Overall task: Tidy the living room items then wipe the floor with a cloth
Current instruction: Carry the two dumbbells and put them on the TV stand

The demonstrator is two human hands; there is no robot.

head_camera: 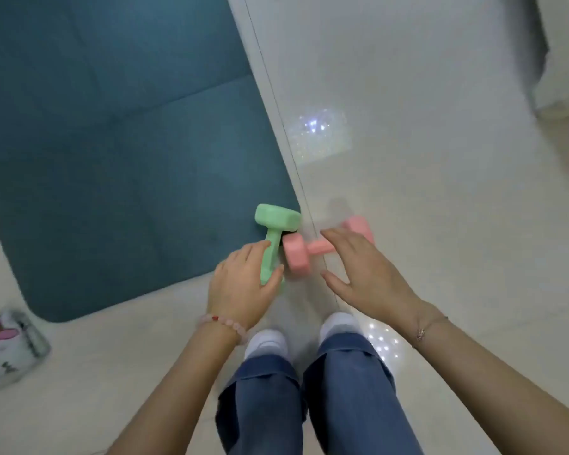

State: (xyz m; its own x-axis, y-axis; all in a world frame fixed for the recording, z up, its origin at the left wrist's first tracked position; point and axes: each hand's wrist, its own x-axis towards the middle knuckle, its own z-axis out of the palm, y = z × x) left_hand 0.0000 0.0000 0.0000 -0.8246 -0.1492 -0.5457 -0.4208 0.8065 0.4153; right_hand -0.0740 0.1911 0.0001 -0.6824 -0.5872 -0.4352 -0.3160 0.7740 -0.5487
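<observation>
At the near right corner of the mat [112, 159], a green dumbbell [276, 221] points away from the person, its far head over the mat's edge. The left hand [243, 284] grips its handle, fingers and thumb curled round the bar. Whether the dumbbell rests on the mat or is lifted off it, I cannot tell.

Just beside it, on the pale floor [424, 142], a pink dumbbell [296, 257] lies crosswise, one head close against the green bar and the other partly behind the right hand [368, 277]. That hand is above the pink bar with fingers straight and spread, holding nothing; the blur hides whether the fingertips touch it.

A beaded bracelet [224, 323] circles the left wrist and a thin chain [424, 330] the right. Below the hands are blue jeans [342, 389] and white toes [266, 339]. A clear pouch [10, 349] with pink print sits on the floor near the mat's left corner.
</observation>
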